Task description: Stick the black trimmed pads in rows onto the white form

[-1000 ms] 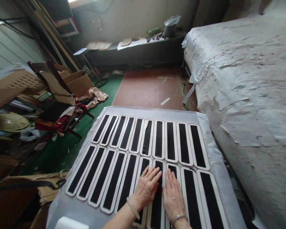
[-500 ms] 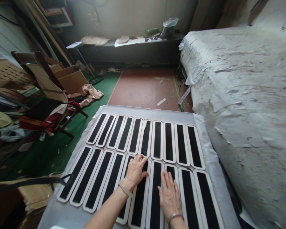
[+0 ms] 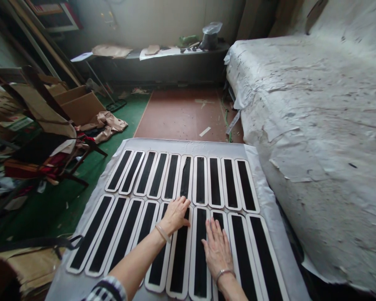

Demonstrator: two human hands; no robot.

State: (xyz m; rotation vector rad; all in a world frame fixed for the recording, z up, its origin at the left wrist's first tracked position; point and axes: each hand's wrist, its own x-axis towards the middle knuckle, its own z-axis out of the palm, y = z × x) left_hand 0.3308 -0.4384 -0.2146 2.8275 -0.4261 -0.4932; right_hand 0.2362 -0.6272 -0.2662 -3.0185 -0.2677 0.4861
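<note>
Strips: they lie flat on the middle of the tabletop (image 3: 225, 150), in two rows, very close side by side; one is at (image 3: 200, 179).
Left hand (image 3: 174, 215): over the middle of the tabletop, fingers bent down where the two rows meet, thumb apart; I cannot tell if it pinches an edge.
Left arm: it reaches obliquely across the near part of the tabletop.
Right hand (image 3: 218, 247): released, palm down on the near row, fingers extended toward the far side of the tabletop.
Risk: I think a sideways drag of a palm could turn one strip or push it over its neighbour; hard pressing could wrinkle the cloth (image 3: 269, 200).
</note>
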